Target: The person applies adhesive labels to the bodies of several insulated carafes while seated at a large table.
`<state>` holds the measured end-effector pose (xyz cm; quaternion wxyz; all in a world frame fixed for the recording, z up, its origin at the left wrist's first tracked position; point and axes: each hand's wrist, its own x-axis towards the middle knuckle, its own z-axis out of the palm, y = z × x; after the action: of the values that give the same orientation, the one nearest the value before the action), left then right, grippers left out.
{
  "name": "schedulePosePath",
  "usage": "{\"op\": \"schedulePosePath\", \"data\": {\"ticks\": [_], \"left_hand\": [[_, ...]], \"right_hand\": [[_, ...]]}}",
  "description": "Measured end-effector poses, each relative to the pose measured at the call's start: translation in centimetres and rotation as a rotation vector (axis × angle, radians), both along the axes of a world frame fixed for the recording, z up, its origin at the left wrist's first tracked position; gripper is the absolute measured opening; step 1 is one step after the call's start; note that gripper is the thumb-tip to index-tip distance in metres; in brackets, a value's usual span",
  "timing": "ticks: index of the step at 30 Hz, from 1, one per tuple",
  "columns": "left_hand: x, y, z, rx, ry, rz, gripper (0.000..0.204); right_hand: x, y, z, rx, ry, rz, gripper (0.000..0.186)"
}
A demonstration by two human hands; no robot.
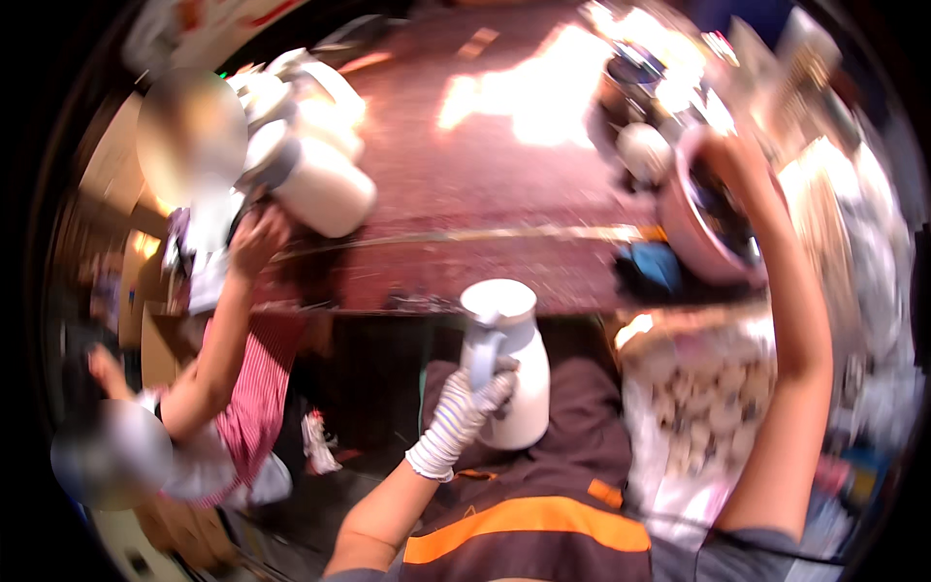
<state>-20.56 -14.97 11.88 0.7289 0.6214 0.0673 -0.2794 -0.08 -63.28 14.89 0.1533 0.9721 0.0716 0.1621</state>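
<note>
In the head view, a white thermos jug [509, 364] is held upright by its grey handle in the left hand [464, 412], which wears a striped knitted glove and is wrapped shut around that handle. The jug hangs low in the middle of the picture, in front of a dark brown garment with an orange band [529, 529] and just below the edge of the counter [465, 223]. The right hand [729, 153] is raised to the upper right and rests on the rim of a pink bowl [693, 228] tilted on its side; whether its fingers pinch the rim cannot be told through the blur. Just beside the bowl a dark pot [626, 92] and a blue object [655, 264] are seen.

At the left, another person's hand [257, 238] is pressed against more white jugs [310, 160], about three, stacked close together; that person wears a red striped garment [257, 388].

The counter is reddish-brown and glossy, with strong glare at its far side. A patterned cloth [698, 398] lies to the right.
</note>
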Motion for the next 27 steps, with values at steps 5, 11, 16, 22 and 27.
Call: {"op": "schedulePosePath", "data": {"ticks": [5,11,16,22,27], "left_hand": [[0.5,-2.4,-4.9,-0.008,-0.374,-0.025,0.06],[-0.2,-0.5,0.2,-0.091,0.041,-0.049,0.075],[0.4,-0.5,-0.5,-0.083,-0.179,-0.05,0.061],[1.4,0.1,-1.3,0.011,-0.18,-0.054,0.065],[2.9,-1.2,-14.3,-0.329,-0.241,0.042,0.064]], "right_hand": [[-2.8,-0.8,-1.2,0.245,0.045,-0.023,0.018],[-4.6,1.0,-1.4,0.159,-0.072,0.17,0.003],[-5.7,1.2,-1.8,0.614,-0.104,0.11,0.007],[-4.3,-4.9,-2.9,0.981,-0.337,-0.021,0.023],[-9.5,-2.8,-1.7,1.652,-0.218,0.03,0.04]]}}
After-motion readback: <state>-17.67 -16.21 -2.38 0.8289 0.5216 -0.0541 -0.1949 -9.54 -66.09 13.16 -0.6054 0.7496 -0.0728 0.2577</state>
